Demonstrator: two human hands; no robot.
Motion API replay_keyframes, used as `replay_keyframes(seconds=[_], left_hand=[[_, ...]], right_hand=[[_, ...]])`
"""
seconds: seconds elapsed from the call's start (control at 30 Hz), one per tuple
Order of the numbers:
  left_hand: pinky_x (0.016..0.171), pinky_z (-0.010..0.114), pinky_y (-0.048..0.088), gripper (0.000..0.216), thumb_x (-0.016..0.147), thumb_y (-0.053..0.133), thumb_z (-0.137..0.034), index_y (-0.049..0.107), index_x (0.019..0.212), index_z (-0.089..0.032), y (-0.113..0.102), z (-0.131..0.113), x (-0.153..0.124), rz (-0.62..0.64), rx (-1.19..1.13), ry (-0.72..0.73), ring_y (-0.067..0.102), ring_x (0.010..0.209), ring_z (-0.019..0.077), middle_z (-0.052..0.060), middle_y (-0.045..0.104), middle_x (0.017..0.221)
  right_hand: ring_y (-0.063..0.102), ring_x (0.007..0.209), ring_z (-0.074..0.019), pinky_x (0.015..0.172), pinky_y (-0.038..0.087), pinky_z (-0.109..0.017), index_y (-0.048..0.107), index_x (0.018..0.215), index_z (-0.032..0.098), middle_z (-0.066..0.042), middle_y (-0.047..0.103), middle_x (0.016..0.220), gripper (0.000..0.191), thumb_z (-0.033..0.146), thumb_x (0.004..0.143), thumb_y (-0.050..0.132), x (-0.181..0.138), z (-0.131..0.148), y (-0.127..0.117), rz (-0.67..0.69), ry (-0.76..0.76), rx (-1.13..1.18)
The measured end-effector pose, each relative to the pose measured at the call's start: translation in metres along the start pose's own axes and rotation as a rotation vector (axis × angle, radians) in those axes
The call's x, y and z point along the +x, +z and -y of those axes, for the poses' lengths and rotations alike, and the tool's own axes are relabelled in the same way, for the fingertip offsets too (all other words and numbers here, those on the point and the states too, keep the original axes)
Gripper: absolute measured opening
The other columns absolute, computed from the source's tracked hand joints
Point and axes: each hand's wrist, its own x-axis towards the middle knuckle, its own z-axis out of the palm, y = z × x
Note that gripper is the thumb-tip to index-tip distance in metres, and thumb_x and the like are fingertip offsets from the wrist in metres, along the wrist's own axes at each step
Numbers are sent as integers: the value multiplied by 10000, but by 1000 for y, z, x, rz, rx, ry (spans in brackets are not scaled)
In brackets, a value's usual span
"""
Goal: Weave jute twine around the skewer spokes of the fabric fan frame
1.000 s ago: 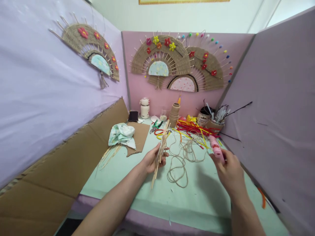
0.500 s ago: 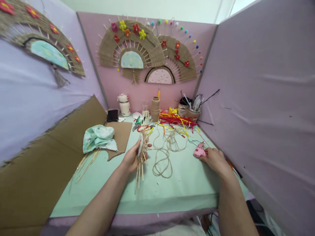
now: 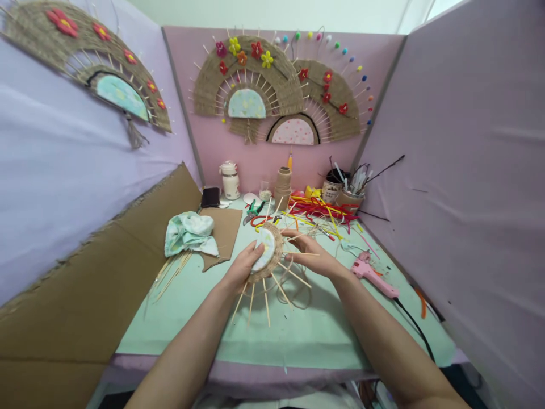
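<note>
Glue gun set down, frame right; right hand freed, fingers parted near sticks. Left hand grasps half-disc.

green tabletop, loose twine, pink glue gun, white bottle

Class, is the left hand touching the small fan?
Touching: the head view shows the left hand gripping the small fan, thumb laid over its pale half-circle.

No text or number is legible. Marks on the white, cylindrical, lidded bottle beyond the left hand and the cream, cylindrical, dark-patterned container beyond the right hand: unreadable
</note>
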Motion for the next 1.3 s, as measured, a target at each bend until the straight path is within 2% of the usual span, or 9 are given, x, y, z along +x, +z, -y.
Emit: replay_keyframes(seconds=[0.1,0.23,0.47,0.67,0.8,0.97,1.3], left_hand=[[521,189,472,435,747,706,-363,606,1115,-153,0,2,0,39,33,3,623,605,117,53,700,850],[591,198,481,422,737,717,-362,619,1082,-141,1,5,0,83,79,-3,626,638,116,70,706,908],[601,226,477,485,716,726,-392,601,1122,-158,0,6,0,107,98,-30,640,689,148,65,699,918],[651,216,465,464,711,727,-407,614,1078,-147,-1,7,2,81,141,7,641,740,151,69,700,938],[635,218,472,436,726,717,-392,602,1077,-159,0,5,1,49,142,8,625,669,123,53,702,912],[614,221,476,407,728,718,-375,595,1049,-159,2,2,0,22,145,3,614,618,111,41,699,870],[656,231,480,464,720,709,-433,578,1077,-167,1,2,1,6,196,1,623,670,119,36,703,922]], right_hand=[[556,1134,-213,962,435,-388,599,1125,244,-65,605,1210,404,337,748,709,2,-13,6,-53,83,161],[633,925,-182,835,492,-344,618,1036,225,-43,676,1005,349,307,716,731,-3,-20,13,-125,149,290],[609,845,-169,804,488,-333,652,854,198,-28,668,904,227,322,681,732,-2,-26,14,-245,119,199],[613,896,-193,831,475,-343,664,727,191,-42,681,924,155,330,690,719,-2,-21,9,-193,88,154],[615,853,-167,807,464,-321,636,744,181,-45,684,917,158,335,758,669,-4,-21,-3,-251,73,149],[582,693,-137,704,453,-287,620,740,178,-3,648,719,162,332,772,660,-6,-24,-12,-334,64,148],[556,652,-123,664,443,-268,618,747,196,17,607,703,159,335,741,695,-8,-29,-19,-395,90,193]])
